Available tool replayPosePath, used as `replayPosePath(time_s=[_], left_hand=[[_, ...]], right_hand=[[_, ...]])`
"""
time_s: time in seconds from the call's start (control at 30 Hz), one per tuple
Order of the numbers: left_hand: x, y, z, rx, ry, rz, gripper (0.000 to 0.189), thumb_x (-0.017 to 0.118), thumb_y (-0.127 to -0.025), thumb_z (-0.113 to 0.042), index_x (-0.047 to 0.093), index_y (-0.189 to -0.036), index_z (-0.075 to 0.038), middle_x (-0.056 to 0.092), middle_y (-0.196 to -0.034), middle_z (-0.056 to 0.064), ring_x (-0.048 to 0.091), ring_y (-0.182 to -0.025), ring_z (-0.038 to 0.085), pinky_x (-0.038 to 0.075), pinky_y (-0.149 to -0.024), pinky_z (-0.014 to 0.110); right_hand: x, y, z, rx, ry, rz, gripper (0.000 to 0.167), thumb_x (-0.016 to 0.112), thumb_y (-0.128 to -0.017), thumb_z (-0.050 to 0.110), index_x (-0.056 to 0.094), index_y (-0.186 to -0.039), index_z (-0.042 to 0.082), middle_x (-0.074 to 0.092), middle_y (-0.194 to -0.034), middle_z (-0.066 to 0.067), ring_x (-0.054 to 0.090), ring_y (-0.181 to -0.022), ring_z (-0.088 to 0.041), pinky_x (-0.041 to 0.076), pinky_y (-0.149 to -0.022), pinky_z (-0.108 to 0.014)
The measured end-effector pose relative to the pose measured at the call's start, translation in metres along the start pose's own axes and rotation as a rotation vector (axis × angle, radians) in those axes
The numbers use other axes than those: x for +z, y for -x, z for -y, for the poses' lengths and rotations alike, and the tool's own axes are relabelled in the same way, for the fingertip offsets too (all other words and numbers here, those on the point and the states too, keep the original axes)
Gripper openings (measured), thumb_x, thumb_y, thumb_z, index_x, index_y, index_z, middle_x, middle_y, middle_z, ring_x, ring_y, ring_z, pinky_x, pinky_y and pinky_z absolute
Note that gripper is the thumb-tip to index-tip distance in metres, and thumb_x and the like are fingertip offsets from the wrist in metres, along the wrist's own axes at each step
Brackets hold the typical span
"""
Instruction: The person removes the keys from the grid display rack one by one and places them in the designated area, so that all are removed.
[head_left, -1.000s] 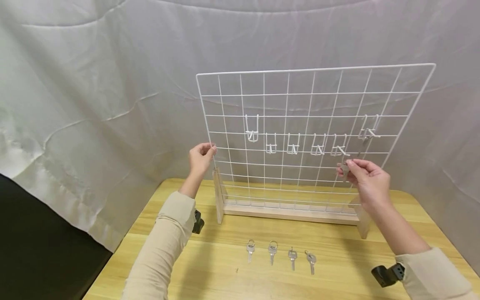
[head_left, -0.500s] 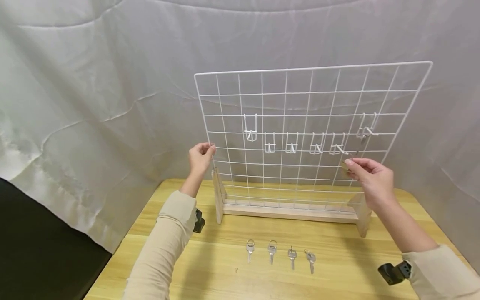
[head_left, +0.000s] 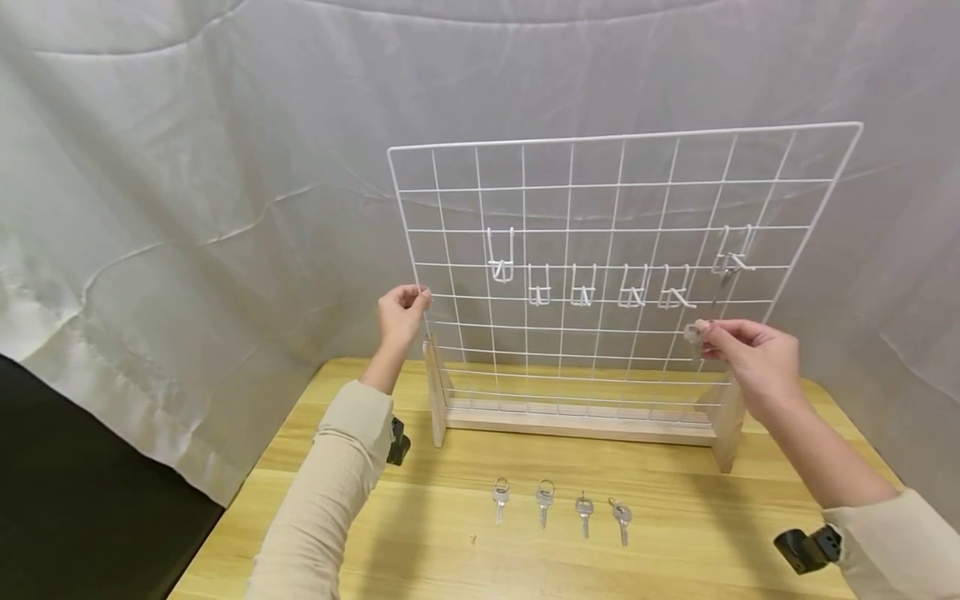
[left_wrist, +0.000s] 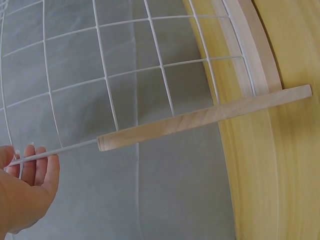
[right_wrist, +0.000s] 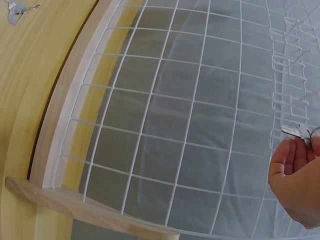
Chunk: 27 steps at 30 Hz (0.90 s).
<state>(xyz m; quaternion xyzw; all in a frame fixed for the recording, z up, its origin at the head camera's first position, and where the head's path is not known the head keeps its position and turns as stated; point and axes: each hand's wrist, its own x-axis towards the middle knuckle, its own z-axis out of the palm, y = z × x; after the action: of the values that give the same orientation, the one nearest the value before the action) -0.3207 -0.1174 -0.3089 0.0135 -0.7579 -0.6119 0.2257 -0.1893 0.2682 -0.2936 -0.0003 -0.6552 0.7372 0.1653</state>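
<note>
My left hand (head_left: 401,318) grips the left edge wire of a white wire grid panel (head_left: 622,137); the left wrist view shows the fingers (left_wrist: 41,167) around that wire. My right hand (head_left: 761,362) pinches a silver key (head_left: 692,334) at its ring, in front of the grid's right part. The key is just below the tip of the rightmost lower hook (head_left: 678,297), apart from it. In the right wrist view the key (right_wrist: 296,131) and part of its ring show above the fingertips. Another key (head_left: 725,279) hangs from the upper right hook (head_left: 738,262).
Several keys with rings, among them a key (head_left: 544,497), lie in a row on the wooden table (head_left: 450,567). The grid stands in a wooden base (head_left: 577,425). More white hooks, such as the upper left hook (head_left: 501,268), hang on it. A grey curtain (head_left: 300,108) is behind.
My right hand has shifted a little to the right with the key, away from the lower hook's tip. The left hand stays on the grid's edge.
</note>
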Motion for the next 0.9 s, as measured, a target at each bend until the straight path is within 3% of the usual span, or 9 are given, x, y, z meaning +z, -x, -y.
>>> replayPosePath(time_s=[0.3,0.57,0.73,0.9], left_hand=[[0.001,0.0,-0.001,-0.007,0.003,0.004,0.016,0.06,-0.087,-0.005,0.065,-0.097,0.007,0.067,-0.096,0.025,0.052,-0.061,-0.004,0.046,-0.061,0.008],[0.002,-0.001,0.001,-0.007,0.007,-0.001,0.016,0.06,-0.086,-0.004,0.065,-0.096,0.007,0.068,-0.095,0.025,0.052,-0.06,-0.004,0.045,-0.059,0.007],[0.001,-0.001,0.003,-0.008,0.009,0.003,0.016,0.06,-0.087,-0.005,0.065,-0.097,0.007,0.067,-0.096,0.026,0.052,-0.061,-0.003,0.045,-0.058,0.006],[0.001,-0.001,0.002,-0.008,-0.006,0.007,0.017,0.061,-0.087,-0.006,0.065,-0.097,0.006,0.067,-0.096,0.025,0.052,-0.061,-0.003,0.045,-0.059,0.007]], right_hand=[[-0.008,0.009,-0.003,0.04,0.461,0.059,0.013,0.066,-0.086,0.028,0.068,-0.076,0.036,0.065,-0.068,0.026,0.064,-0.062,0.001,0.049,-0.063,-0.005],[-0.016,0.02,-0.028,0.077,0.488,0.095,0.016,0.065,-0.086,0.029,0.066,-0.075,0.039,0.064,-0.068,0.027,0.065,-0.064,-0.002,0.051,-0.064,-0.009],[-0.018,0.026,-0.04,0.099,0.403,0.106,0.023,0.065,-0.087,0.02,0.067,-0.072,0.038,0.065,-0.067,0.024,0.064,-0.063,-0.001,0.053,-0.062,-0.012],[-0.022,0.029,-0.054,0.128,0.446,0.095,0.024,0.063,-0.088,0.022,0.064,-0.073,0.04,0.064,-0.067,0.026,0.063,-0.064,0.0,0.054,-0.063,-0.016]])
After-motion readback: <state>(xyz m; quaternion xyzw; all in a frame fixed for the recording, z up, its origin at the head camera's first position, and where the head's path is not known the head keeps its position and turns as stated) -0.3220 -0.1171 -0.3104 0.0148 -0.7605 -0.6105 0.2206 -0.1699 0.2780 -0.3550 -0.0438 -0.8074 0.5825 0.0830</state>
